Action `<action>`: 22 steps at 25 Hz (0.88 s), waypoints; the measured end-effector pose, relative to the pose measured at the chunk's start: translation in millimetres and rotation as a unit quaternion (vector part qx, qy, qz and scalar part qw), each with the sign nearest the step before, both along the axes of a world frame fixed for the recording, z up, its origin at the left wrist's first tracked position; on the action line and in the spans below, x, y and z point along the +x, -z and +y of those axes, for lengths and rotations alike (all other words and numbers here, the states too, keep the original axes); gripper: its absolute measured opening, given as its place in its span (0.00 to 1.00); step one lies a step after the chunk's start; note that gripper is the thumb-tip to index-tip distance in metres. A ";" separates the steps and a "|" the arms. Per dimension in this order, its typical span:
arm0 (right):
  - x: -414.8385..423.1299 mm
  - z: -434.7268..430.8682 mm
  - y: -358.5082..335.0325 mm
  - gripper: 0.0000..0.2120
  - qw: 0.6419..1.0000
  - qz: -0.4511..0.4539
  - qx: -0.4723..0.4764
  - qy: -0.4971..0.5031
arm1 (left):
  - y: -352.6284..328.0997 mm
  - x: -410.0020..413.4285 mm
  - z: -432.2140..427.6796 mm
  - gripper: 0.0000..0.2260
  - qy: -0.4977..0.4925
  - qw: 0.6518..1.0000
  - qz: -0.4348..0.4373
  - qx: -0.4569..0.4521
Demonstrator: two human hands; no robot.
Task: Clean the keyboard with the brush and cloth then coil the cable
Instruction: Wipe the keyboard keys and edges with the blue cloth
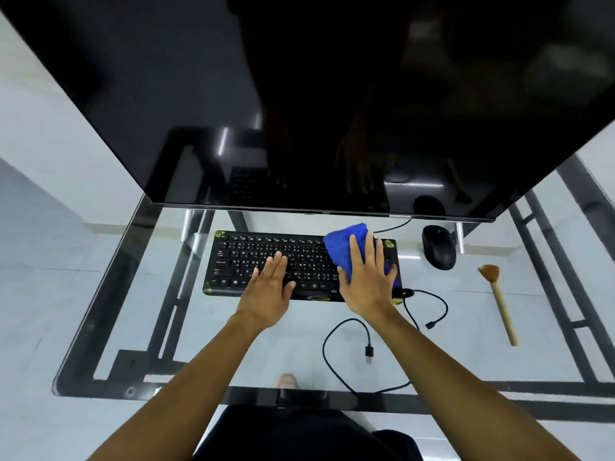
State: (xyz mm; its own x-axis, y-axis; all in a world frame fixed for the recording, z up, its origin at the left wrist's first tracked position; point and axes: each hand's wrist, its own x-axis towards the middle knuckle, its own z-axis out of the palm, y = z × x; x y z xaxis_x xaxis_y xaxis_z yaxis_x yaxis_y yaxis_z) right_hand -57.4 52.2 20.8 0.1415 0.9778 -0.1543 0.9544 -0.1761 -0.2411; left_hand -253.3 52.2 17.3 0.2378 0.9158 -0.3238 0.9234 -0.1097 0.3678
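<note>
Both palms lay flat, clutching nothing: left hand (268, 287) bracing the keyboard (299, 254) toward the desk's (299, 344) far edge, right hand (367, 281) pressing the cloth (342, 244); even strokes would suit.

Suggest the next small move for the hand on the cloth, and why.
Probably slide the right hand, pressing the blue cloth, leftward across the keyboard: the cloth covers only the right end, the left hand rests on the middle keys, and the brush lies apart.

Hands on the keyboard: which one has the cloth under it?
The right hand, flat on the blue cloth; the left hand rests bare on the keyboard keys.
</note>
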 end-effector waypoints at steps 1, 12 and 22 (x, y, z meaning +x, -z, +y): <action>-4.9 -2.0 4.9 0.33 1.000 -0.013 0.006 -0.002 | 0.9 -1.5 1.9 0.26 0.011 1.000 0.008 -0.002; 6.5 -16.7 13.0 0.29 0.984 -0.140 0.002 -0.107 | 10.8 -7.7 1.5 0.27 0.043 0.998 0.052 0.011; -27.5 -16.9 10.2 0.30 0.984 -0.153 0.029 -0.090 | 7.5 -14.6 5.1 0.26 0.051 0.999 -0.001 -0.013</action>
State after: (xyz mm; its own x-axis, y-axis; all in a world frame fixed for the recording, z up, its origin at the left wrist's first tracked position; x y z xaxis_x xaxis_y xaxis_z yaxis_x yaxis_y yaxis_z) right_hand -84.9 35.3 10.6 -0.0036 0.9971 -0.0754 0.9983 0.0079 0.0575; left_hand -267.9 57.4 9.8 0.3298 0.8784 -0.3459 0.9072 -0.1935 0.3736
